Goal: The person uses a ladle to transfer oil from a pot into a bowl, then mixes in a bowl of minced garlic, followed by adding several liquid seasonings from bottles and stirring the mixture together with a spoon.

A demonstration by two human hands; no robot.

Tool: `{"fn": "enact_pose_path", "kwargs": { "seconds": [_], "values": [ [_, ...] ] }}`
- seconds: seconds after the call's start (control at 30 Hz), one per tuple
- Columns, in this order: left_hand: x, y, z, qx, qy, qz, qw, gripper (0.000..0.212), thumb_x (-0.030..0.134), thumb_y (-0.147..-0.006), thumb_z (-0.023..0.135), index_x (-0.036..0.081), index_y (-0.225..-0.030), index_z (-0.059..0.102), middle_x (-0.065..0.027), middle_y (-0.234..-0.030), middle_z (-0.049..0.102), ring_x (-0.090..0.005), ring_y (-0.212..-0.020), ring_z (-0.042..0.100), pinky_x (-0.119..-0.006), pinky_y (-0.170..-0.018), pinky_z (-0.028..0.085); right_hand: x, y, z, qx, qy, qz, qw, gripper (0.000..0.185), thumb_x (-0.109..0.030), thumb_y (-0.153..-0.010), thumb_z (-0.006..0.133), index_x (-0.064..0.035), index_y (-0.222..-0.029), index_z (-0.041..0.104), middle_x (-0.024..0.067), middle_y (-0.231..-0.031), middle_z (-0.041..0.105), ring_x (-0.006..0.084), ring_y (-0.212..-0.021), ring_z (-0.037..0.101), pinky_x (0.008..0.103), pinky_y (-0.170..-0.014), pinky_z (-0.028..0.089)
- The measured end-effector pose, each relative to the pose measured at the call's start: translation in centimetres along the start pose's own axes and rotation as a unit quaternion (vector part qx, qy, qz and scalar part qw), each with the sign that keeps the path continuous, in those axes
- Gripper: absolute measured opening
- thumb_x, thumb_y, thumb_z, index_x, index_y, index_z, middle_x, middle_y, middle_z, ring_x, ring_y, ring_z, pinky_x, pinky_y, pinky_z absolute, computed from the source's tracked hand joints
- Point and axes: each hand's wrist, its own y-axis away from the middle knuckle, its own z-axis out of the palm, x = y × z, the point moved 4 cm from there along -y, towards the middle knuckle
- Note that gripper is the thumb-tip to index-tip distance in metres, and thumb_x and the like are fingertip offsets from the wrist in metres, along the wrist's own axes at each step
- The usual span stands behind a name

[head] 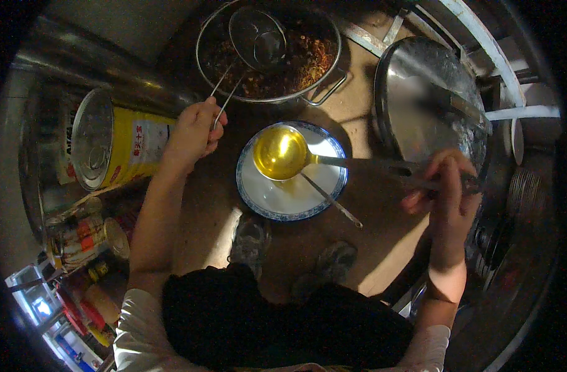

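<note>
My left hand (200, 128) grips the two wire handles of a round metal strainer (251, 23), which rests in or over a wide metal pot (339, 58). Dark reddish-brown food bits (311, 65) fill the pot around the strainer. At the right, my blurred right hand (446, 190) holds the long handle of a metal ladle (281, 151). Its cup looks golden yellow and glossy, as if holding oil. The ladle hangs over a white dish (260, 200) with a blue patterned rim. Out of that dish leans a thin spoon handle (332, 200).
A large yellow tin (120, 144) lies towards the left, near jars and packets (81, 232). To the right stands a big round metal lid or pan (404, 93), with a white metal rack frame (497, 56) behind. My shoes (337, 260) show below the dish.
</note>
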Motion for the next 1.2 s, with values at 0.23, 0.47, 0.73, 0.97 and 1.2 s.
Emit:
{"fn": "enact_pose_path", "kwargs": {
  "seconds": [0.23, 0.47, 0.73, 0.97, 1.2],
  "values": [
    [1.2, 0.6, -0.3, 0.111, -0.335, 0.226, 0.908, 0.038, 0.032, -0.092, 0.041, 0.000, -0.075, 0.052, -0.0170, -0.059, 0.054, -0.0308, -0.047, 0.052, -0.038, -0.047, 0.041, 6.3, 1.5, -0.8, -0.087, 0.155, -0.029, 0.984, 0.020, -0.014, -0.094, 0.041, 0.0011, -0.088, 0.052, 0.0070, -0.078, 0.054, 0.0120, -0.057, 0.059, 0.0239, -0.049, 0.049],
    [3.6, 2.0, 2.4, 0.151, -0.495, 0.188, 0.835, 0.029, 0.026, -0.091, 0.045, 0.000, -0.080, 0.051, -0.0230, -0.067, 0.058, -0.0418, -0.066, 0.057, -0.049, -0.059, 0.044, 8.1, 2.6, 1.3, -0.190, 0.219, -0.290, 0.912, 0.007, -0.003, -0.084, 0.053, -0.0006, -0.091, 0.055, 0.0076, -0.071, 0.058, 0.0182, -0.056, 0.060, 0.0291, -0.056, 0.052],
    [4.7, 2.1, 2.4, 0.171, -0.480, 0.230, 0.829, 0.025, 0.025, -0.089, 0.047, 0.001, -0.090, 0.053, -0.0210, -0.067, 0.059, -0.0396, -0.067, 0.059, -0.047, -0.061, 0.045, 9.7, 6.0, 3.2, -0.305, 0.323, -0.522, 0.728, 0.027, -0.014, -0.073, 0.063, -0.0027, -0.096, 0.054, 0.0167, -0.077, 0.060, 0.0248, -0.060, 0.062, 0.0322, -0.047, 0.052],
    [5.1, 1.4, 2.0, 0.179, -0.469, 0.244, 0.830, 0.024, 0.025, -0.088, 0.049, 0.002, -0.087, 0.057, -0.0199, -0.067, 0.060, -0.0380, -0.067, 0.059, -0.046, -0.061, 0.044, 11.2, 8.0, 2.6, -0.415, 0.384, -0.515, 0.644, 0.032, -0.017, -0.073, 0.061, -0.0027, -0.100, 0.053, 0.0279, -0.090, 0.056, 0.0306, -0.066, 0.063, 0.0339, -0.053, 0.056],
    [6.0, 1.4, 3.6, 0.181, -0.536, 0.232, 0.791, 0.024, 0.025, -0.088, 0.050, 0.001, -0.088, 0.055, -0.0211, -0.068, 0.059, -0.0395, -0.068, 0.059, -0.047, -0.061, 0.045, 11.8, 6.9, 0.5, -0.398, 0.372, -0.291, 0.786, 0.020, -0.013, -0.081, 0.055, -0.0023, -0.098, 0.053, 0.0246, -0.098, 0.057, 0.0269, -0.066, 0.065, 0.0334, -0.053, 0.054]
  ]
}}
